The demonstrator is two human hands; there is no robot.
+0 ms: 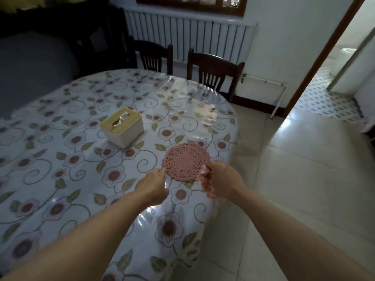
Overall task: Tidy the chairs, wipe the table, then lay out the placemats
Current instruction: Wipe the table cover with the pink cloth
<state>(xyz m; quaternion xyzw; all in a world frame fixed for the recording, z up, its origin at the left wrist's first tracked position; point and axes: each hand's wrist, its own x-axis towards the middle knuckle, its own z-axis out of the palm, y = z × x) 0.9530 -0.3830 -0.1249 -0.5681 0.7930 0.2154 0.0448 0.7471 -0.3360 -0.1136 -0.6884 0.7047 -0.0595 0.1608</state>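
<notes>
Both forearms reach in from the bottom edge over the near end of the desk [60, 122], an oval top under a flowered cloth with a shiny clear cover. Two dark wooden chairs [213, 72] stand tucked in at the far side, in front of a white radiator [188, 37]; pale floor tiles [294, 169] lie to the right. Tissue box [122, 126], cream with a tan lid, sits upright near mid-desk. Round pink lace placemat [185, 161] lies flat near the right edge of the desk, between the box and the hands. Left hand [151, 186]: fingers pressed together, pinching the mat's left rim. Right hand [225, 182]: at the mat's right rim, curled closed around a bunch of pink placemats [207, 184], blurred; whether it also touches the flat mat, cannot tell.
</notes>
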